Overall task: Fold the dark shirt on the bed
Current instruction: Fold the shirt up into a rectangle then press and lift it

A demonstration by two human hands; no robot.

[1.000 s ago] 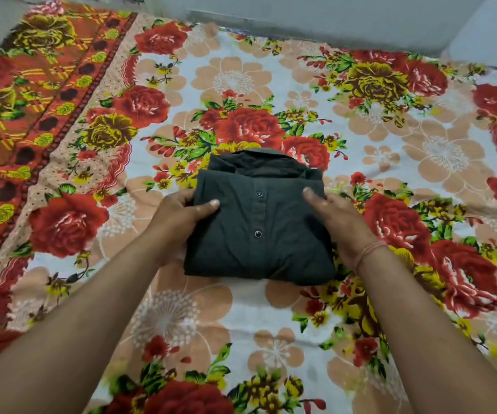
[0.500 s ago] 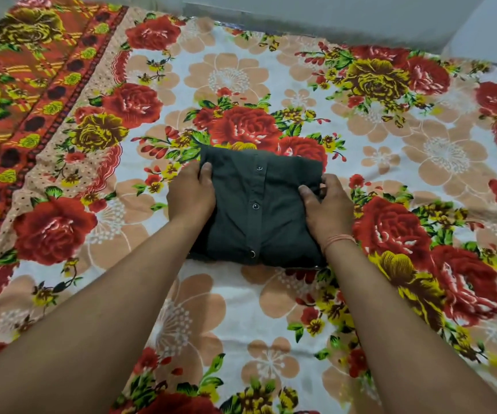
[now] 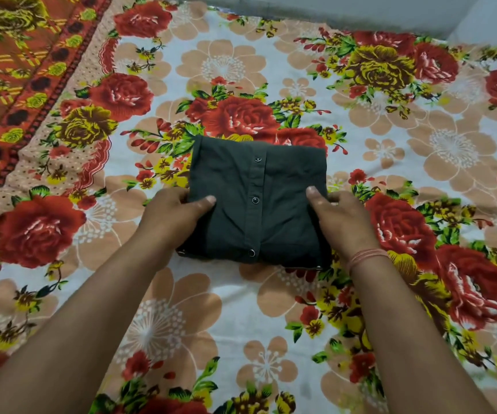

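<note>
The dark shirt [image 3: 259,201] lies folded into a compact square in the middle of the bed, its button placket running down the centre with three snaps showing. My left hand [image 3: 172,215] grips the shirt's left edge, thumb on top and fingers tucked under. My right hand [image 3: 338,218] grips the right edge the same way, thumb on the cloth. A red thread band circles my right wrist. Both forearms reach in from the bottom of the view.
The bed is covered by a floral bedsheet [image 3: 241,324] with red roses and peach flowers on white. An orange patterned border [image 3: 17,70] runs along the left side. A pale wall [image 3: 331,7] stands behind the far edge.
The upper part with the collar was folded under or over, so the shirt is now a shorter square. My hands pressed the top edge, then slid back down to the sides.
</note>
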